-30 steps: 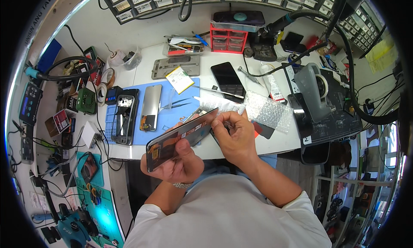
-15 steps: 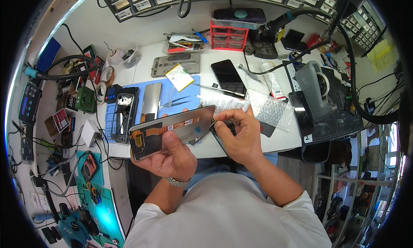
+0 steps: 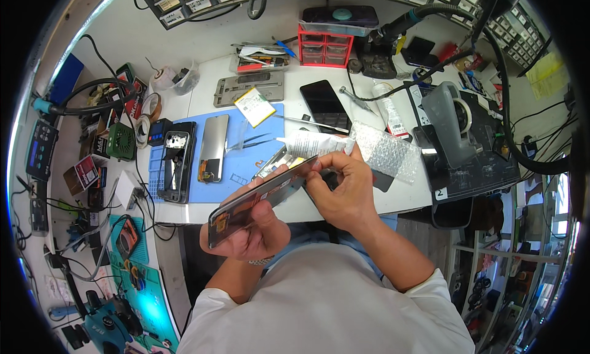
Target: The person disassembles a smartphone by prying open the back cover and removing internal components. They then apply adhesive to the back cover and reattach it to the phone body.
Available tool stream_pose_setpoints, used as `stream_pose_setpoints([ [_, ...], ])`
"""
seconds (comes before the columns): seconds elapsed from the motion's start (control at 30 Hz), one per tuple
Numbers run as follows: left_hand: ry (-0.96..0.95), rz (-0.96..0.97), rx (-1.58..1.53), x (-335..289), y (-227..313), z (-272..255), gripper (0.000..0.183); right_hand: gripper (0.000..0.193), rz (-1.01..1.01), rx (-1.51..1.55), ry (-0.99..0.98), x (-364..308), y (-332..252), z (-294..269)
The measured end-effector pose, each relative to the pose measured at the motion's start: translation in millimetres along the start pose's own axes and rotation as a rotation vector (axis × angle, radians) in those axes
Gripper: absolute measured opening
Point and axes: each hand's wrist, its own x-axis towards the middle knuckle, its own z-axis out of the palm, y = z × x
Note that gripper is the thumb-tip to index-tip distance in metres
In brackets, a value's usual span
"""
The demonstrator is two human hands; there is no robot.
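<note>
A phone display panel (image 3: 241,211), grey-backed with an orange flex cable, is tilted in my left hand (image 3: 255,236), its thumb across the back and fingers along the far edge. My right hand (image 3: 345,191) pinches the panel's right end between thumb and forefinger; whether something small is between those fingertips cannot be made out. Behind the panel, a partly hidden phone part (image 3: 270,163) shows silver and yellow. On the blue mat (image 3: 246,163) lie a second display panel (image 3: 213,144), tweezers (image 3: 255,140) and an opened phone housing (image 3: 176,166). A white battery with yellow edges (image 3: 255,107) rests at the mat's far edge.
A black phone (image 3: 323,102), bubble wrap (image 3: 387,154) and a screwdriver (image 3: 357,100) lie to the right. Farther back are a metal holder plate (image 3: 249,88) and a red drawer box (image 3: 326,48). A tape dispenser (image 3: 445,123) stands at right.
My left hand has tipped the display panel more edge-on and shifted slightly right and down, uncovering the second panel's lower end. My right hand stays at the held panel's right end.
</note>
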Motion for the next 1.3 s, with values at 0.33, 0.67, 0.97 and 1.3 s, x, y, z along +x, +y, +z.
stream_pose_setpoints([
  [0.33, 0.182, 0.120, 0.000, 9, 15, 24, 0.047, 0.012, -0.085, -0.063, 0.050, 0, 0, 3],
  [0.67, 0.004, 0.153, 0.048, 3, 4, 3, 0.042, 0.013, -0.070, -0.022, 0.115, -1, 5, 12],
  [0.97, 0.522, -0.008, -0.106, 5, 11, 48, 0.036, 0.013, -0.091, 0.083, 0.217, -6, 9, 28],
  [1.3, 0.426, -0.170, -0.390, -2, 5, 35, 0.065, 0.004, -0.021, 0.209, 0.117, -2, 8, 21],
])
